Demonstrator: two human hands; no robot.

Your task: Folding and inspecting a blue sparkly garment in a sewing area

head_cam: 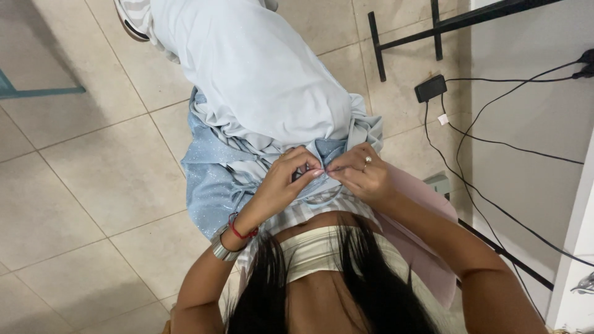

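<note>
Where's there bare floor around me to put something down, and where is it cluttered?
The open patch is the tiled floor on the left, between the teal frame and the pale blue fabric. The right side is crowded: black cables, a power adapter and a black metal stand. Both hands, left hand and right hand, pinch the fabric.

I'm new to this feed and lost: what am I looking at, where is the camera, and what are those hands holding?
There is one picture, from a camera on the person's head, looking straight down their body to the tiled floor. No machine: two bare hands. The left hand and right hand meet at the waist, fingertips pinching the band of pale blue fabric bunched there, with a sparkly blue piece beside it. What exactly sits between the fingertips is too small to tell. Black cables and a power adapter lie at the right.
</note>
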